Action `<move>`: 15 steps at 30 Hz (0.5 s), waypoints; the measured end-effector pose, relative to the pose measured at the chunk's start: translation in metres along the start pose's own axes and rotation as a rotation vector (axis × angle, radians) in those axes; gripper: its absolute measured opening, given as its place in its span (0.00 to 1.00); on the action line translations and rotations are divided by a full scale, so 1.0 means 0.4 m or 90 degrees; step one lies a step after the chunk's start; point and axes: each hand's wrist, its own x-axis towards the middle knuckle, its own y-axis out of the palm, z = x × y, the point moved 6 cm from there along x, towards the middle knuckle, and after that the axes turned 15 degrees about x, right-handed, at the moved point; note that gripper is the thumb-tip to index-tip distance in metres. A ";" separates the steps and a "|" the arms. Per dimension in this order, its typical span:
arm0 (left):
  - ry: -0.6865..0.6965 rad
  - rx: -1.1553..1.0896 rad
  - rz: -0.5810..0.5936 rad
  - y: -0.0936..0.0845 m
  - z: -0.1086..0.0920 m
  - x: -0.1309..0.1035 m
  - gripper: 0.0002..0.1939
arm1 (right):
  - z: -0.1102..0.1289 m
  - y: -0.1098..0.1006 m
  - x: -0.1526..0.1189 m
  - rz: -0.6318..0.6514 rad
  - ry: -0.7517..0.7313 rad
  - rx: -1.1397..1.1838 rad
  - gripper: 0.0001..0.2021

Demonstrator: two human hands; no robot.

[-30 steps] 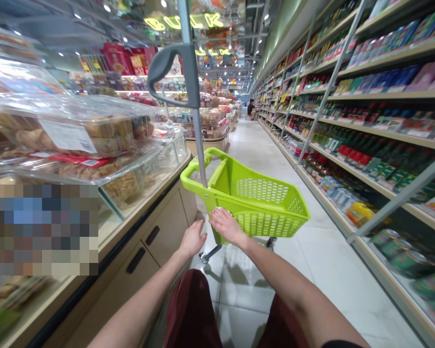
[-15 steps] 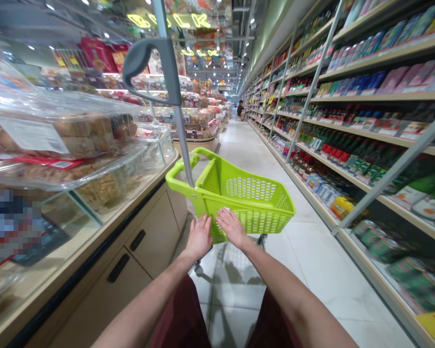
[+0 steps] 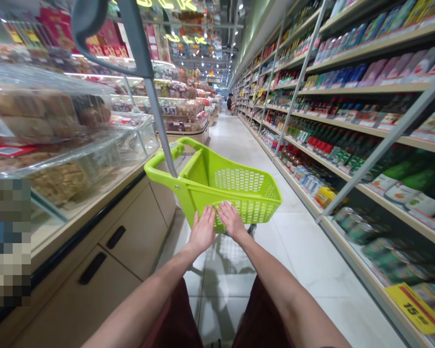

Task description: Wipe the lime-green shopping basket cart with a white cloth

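A lime-green shopping basket [image 3: 203, 186] on small wheels stands ahead of me in the aisle, its inside visible and bare. A grey pull handle [image 3: 137, 43] rises from its left end, untouched by me. Both hands are at the near side wall. My left hand [image 3: 203, 229] rests there with its fingers straight and pointing up. Close beside it, my right hand [image 3: 232, 218] lies against the perforated part, fingers stretched out. Neither hand wraps round anything.
Shelves of bottles [image 3: 353, 150] and cans [image 3: 355, 224] line the right side, with a yellow price tag [image 3: 416, 307] low down. Packed food boxes [image 3: 32, 111] sit on the left counter above wooden cabinets [image 3: 130, 241]. Pale floor [image 3: 224, 130] runs to a distant person [image 3: 229, 102].
The basket and its handle appear farther left in view, and the shelves have shifted too. My left hand has moved slightly along the wall; both hands stay against the basket.
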 end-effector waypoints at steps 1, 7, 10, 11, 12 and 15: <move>0.002 -0.005 0.002 0.000 -0.005 0.002 0.33 | -0.002 -0.007 -0.011 0.002 0.001 -0.002 0.17; 0.007 -0.012 -0.017 -0.028 -0.036 0.033 0.34 | -0.021 -0.139 0.028 -0.114 0.022 -0.048 0.19; 0.025 -0.007 -0.026 -0.040 -0.065 0.041 0.34 | -0.057 -0.152 0.021 -0.138 0.040 -0.058 0.18; 0.030 -0.007 -0.026 -0.040 -0.074 0.041 0.34 | -0.069 -0.141 0.006 -0.125 0.047 -0.057 0.18; 0.035 -0.009 -0.026 -0.038 -0.080 0.040 0.34 | -0.081 -0.126 -0.014 -0.102 0.055 -0.052 0.18; 0.037 -0.041 -0.010 -0.026 -0.085 0.043 0.34 | -0.101 -0.083 -0.080 -0.030 0.081 -0.031 0.17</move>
